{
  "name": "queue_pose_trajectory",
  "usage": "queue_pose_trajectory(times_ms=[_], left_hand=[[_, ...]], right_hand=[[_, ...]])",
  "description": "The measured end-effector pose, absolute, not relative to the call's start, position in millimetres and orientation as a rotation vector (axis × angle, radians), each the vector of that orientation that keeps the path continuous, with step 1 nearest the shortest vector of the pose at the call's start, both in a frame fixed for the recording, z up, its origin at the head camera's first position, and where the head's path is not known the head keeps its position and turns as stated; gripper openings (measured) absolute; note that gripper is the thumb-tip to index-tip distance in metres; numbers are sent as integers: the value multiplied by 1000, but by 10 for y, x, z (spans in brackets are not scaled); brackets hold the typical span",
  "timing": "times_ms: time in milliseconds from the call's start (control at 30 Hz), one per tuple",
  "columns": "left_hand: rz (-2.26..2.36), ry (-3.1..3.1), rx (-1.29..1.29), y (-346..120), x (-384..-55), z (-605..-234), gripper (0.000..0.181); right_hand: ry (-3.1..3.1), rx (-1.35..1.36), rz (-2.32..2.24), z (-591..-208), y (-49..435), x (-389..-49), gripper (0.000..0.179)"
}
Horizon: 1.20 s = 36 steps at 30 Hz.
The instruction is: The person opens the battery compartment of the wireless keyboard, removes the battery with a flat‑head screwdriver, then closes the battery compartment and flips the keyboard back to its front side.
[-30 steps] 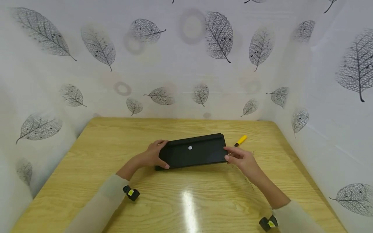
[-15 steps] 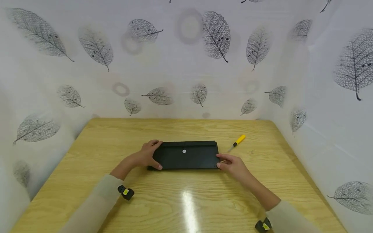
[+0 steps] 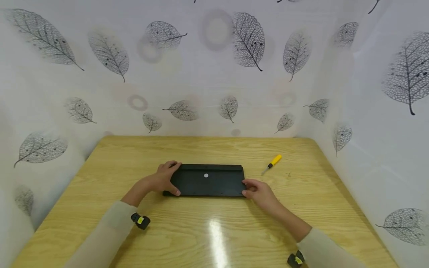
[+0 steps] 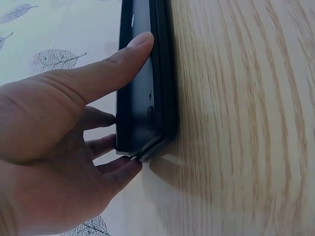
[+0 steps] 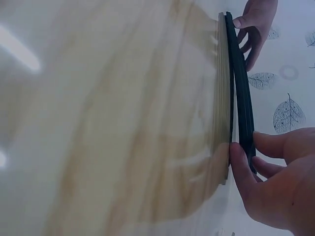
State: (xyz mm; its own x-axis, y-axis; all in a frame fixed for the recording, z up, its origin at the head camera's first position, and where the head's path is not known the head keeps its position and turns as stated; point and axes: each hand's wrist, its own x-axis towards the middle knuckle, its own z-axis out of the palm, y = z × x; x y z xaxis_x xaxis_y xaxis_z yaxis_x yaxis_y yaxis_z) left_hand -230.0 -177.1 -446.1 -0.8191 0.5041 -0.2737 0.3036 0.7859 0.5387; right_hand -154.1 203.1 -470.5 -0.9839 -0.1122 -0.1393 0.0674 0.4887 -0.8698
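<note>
A long flat black panel [image 3: 209, 186], like the underside of a keyboard, lies low over the wooden table, lengthwise left to right. It bears a raised strip along its far edge and a small round white sticker [image 3: 206, 175]. My left hand [image 3: 163, 179] grips its left end, thumb on the upper face and fingers at the far edge. With thumb and fingers, my right hand [image 3: 259, 191] pinches the right end. In the left wrist view a seam runs along the panel's side. A narrow gap shows beneath the right end in the right wrist view.
Beyond my right hand a screwdriver [image 3: 272, 164] with a yellow and black handle lies on the table [image 3: 167, 230]. Tiny dark bits [image 3: 289, 174] lie to its right. A leaf-patterned curtain [image 3: 201, 74] encloses the table's back and sides.
The panel has come down from a tilt, right end raised, to nearly level, and has shifted left and nearer. Both hands moved with it, keeping hold. The screwdriver shows more fully.
</note>
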Motion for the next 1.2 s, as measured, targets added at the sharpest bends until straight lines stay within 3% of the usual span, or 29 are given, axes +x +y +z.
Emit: queue_pose_trajectory(times_ms=[1200], left_hand=[[648, 2603, 591, -1893, -2242, -4443, 111]], right_hand=[[2723, -127, -1321, -4666, 1874, -1589, 37]])
